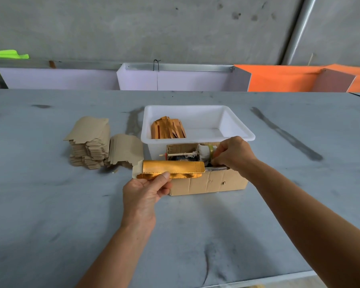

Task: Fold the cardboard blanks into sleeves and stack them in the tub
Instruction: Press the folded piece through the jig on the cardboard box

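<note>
The grey table [50, 204] carries blank stacks [87, 146], a white tub [152, 146] and a cardboard box [208, 181].

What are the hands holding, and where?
The left hand pinches the gold sleeve along its near edge. The right hand reaches into the cardboard box; what it grips cannot be told.

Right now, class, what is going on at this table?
A person is folding gold-faced cardboard. The left hand pinches a folded gold sleeve by its near edge, held above the grey table. The right hand reaches into a small brown cardboard box of tape and tools; what its fingers grip is hidden. Finished sleeves stand in the white tub behind it. Unfolded blanks are stacked to the left.
</note>
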`<act>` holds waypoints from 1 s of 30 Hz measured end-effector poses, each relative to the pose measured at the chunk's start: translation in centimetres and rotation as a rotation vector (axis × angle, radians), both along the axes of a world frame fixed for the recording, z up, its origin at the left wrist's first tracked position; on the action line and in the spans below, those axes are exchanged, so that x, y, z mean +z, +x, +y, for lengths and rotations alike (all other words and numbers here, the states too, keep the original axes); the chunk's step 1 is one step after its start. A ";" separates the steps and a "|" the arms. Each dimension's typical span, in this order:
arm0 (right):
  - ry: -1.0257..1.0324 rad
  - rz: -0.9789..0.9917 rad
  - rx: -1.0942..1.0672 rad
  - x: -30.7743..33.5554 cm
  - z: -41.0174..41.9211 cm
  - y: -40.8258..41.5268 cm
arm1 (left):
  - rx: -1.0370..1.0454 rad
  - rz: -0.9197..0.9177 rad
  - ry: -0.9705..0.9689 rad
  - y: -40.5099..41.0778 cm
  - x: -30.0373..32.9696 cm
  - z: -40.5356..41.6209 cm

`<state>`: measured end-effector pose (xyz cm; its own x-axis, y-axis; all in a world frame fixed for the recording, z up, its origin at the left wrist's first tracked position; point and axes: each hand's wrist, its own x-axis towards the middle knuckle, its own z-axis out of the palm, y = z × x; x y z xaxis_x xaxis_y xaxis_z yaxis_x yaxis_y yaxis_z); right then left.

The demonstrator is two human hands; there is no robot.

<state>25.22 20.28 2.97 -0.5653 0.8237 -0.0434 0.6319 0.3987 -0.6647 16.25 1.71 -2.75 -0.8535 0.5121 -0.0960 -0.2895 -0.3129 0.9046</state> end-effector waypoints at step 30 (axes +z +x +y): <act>0.102 -0.071 -0.014 2.9 -0.7 -0.9 | -0.012 0.446 -0.317 2.6 0.0 2.6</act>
<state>24.36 19.57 5.85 -0.5519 0.8339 0.0021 0.6818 0.4527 -0.5746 18.86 4.32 -2.75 -0.8412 0.5266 0.1230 0.1420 -0.0042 0.9899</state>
